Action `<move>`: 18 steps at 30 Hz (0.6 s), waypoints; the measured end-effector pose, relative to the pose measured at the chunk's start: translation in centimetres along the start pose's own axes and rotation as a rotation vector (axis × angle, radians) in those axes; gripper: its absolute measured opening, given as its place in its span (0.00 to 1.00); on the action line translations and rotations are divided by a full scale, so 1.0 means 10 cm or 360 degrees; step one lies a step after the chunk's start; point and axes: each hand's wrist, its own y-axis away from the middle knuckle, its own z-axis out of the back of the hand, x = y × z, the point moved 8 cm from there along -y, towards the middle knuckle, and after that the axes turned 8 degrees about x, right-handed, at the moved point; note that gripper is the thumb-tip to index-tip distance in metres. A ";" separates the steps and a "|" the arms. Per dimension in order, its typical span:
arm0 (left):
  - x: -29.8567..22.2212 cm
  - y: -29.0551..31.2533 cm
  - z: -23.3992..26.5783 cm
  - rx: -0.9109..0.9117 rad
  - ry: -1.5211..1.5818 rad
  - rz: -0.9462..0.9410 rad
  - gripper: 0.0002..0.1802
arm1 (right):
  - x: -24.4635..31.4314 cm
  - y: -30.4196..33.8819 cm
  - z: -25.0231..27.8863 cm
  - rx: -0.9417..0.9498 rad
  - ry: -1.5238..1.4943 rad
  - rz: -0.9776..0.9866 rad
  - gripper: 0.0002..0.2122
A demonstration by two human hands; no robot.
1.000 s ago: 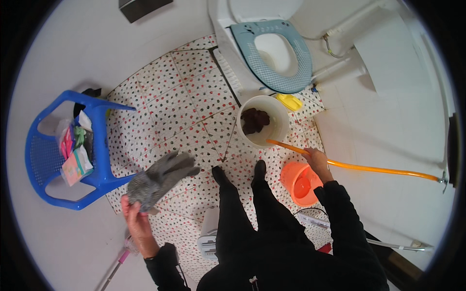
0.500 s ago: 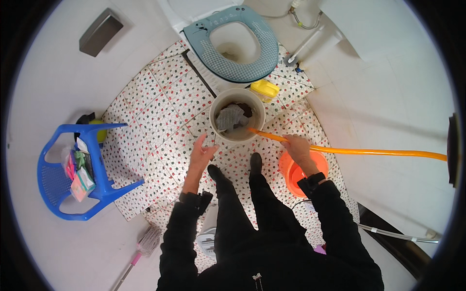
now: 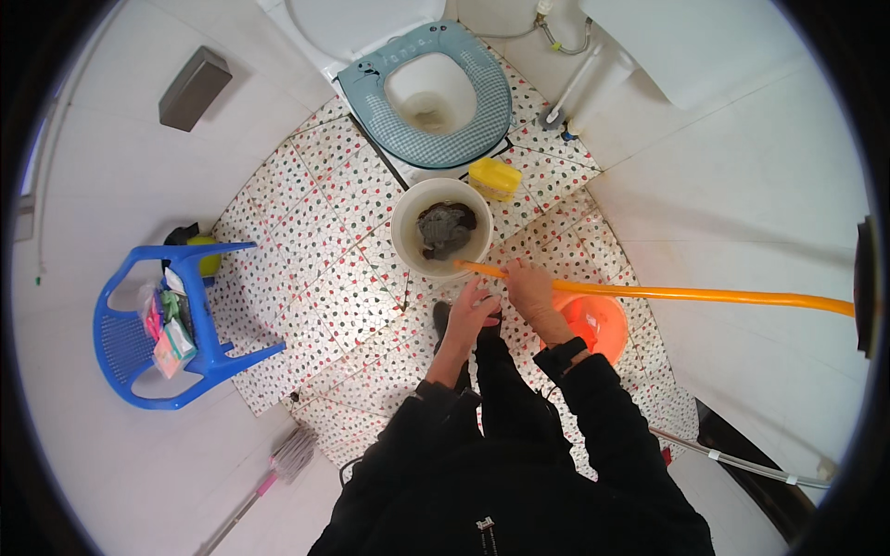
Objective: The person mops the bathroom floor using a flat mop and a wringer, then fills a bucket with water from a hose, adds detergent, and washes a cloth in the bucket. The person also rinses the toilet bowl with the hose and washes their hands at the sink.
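Note:
A white bucket (image 3: 402, 246) stands on the floor in front of the toilet, with soaked dark grey cloth (image 3: 447, 228) in it. An orange hose (image 3: 649, 290) runs in from the right wall, and its tip lies over the bucket's near right rim. My right hand (image 3: 530, 292) is wrapped round the hose a little behind that tip. Just below the hose and left of the right hand is my left hand (image 3: 470, 313), empty, its fingers apart. Whether its fingertips touch the hose or my right hand I cannot tell.
Behind the bucket is the toilet with a blue padded seat cover (image 3: 368, 116); a yellow container (image 3: 494, 178) stands beside it. An orange basin (image 3: 607, 324) sits below the hose. At left are a blue plastic chair (image 3: 120, 329) holding small items and a mop (image 3: 295, 454).
My left hand has swung right, from the bucket's left side to near the hose. The right hand has shifted left along with the hose tip. The cloth now sits darker and more bunched.

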 end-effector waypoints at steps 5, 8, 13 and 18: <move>0.23 -0.30 0.14 -0.0006 0.0792 0.0192 0.19 | 0.06 0.06 0.25 -0.0069 -0.0073 0.0048 0.06; 0.17 -0.45 0.13 0.0151 0.0951 -0.0032 0.15 | 0.17 0.14 0.36 -0.0093 -0.0110 0.0110 0.06; 0.09 -0.52 0.14 0.0283 0.1009 -0.0188 0.10 | 0.42 0.19 0.37 -0.0115 0.0007 0.0081 0.06; 0.14 -0.59 0.25 0.0199 0.0929 -0.0011 0.08 | 0.54 0.22 0.34 -0.0031 0.0050 -0.0009 0.08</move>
